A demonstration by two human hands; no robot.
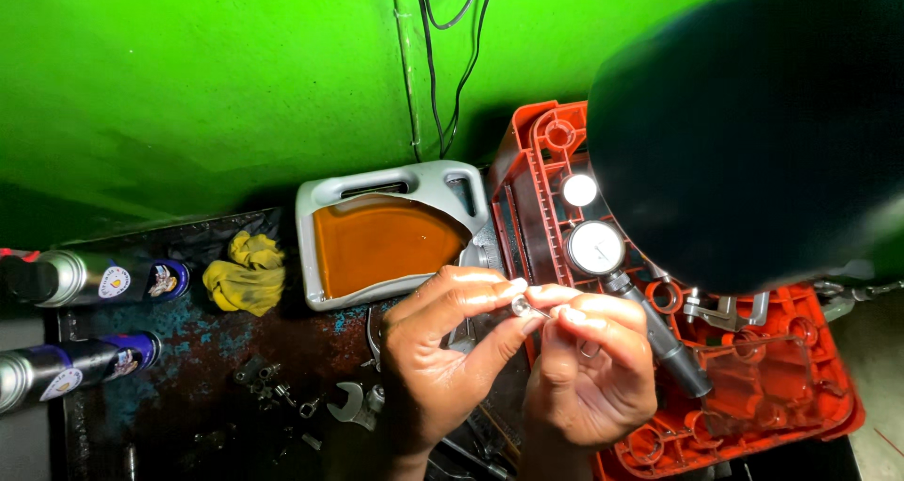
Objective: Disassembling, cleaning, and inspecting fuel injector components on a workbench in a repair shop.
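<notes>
My left hand (443, 349) and my right hand (589, 373) meet at the fingertips over the dark bench. Between them they pinch a small shiny metal fitting (521, 305) with a thin stem. Left thumb and forefinger hold its round end, right fingers hold the stem side. A ring sits on a finger of my right hand. Just behind the hands lies a round dial gauge (596, 247) with a black handle (670, 349) in an open red tool case (800, 387).
A grey jug cut open and holding amber oil (391, 236) lies behind my left hand. A yellow rag (247, 272) and two spray cans (104, 279) (75, 363) are at left. A wrench (350, 404) and several small bolts litter the bench. A large dark rounded object (753, 123) looms top right.
</notes>
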